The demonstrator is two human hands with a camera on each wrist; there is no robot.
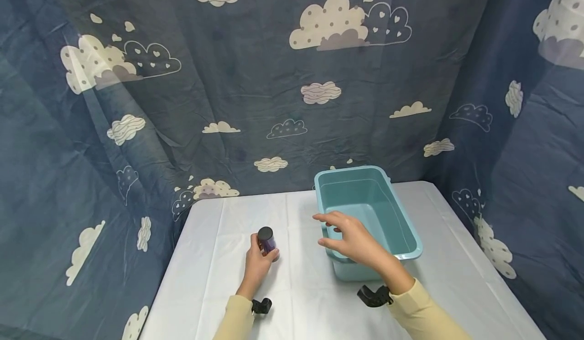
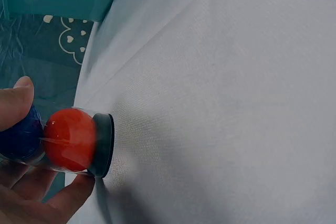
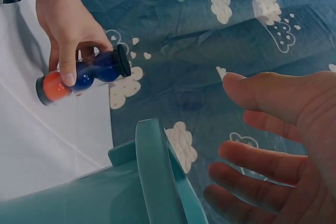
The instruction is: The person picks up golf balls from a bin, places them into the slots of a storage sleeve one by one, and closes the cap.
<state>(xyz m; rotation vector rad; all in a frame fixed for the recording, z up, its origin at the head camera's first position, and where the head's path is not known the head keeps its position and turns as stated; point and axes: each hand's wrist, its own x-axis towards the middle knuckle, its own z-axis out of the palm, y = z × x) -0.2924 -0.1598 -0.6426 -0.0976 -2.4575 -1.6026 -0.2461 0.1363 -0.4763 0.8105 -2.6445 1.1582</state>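
Note:
My left hand (image 1: 256,268) grips a clear cylindrical tube (image 1: 266,239) with black end caps, thumb on one side and fingers on the other. Inside the tube, an orange-red ball (image 2: 71,141) sits at the lower end, and two dark blue balls (image 3: 105,67) show above it in the right wrist view. The tube stands nearly upright by the white cloth; whether it touches the cloth I cannot tell. My right hand (image 1: 352,236) is over the near left rim of a teal plastic bin (image 1: 353,271), fingers spread and nothing in them.
A white cloth (image 1: 214,299) covers the table. Behind it and at both sides hangs a dark blue curtain (image 1: 255,66) with cloud prints. The bin stands on the right half of the table, its far end near the curtain.

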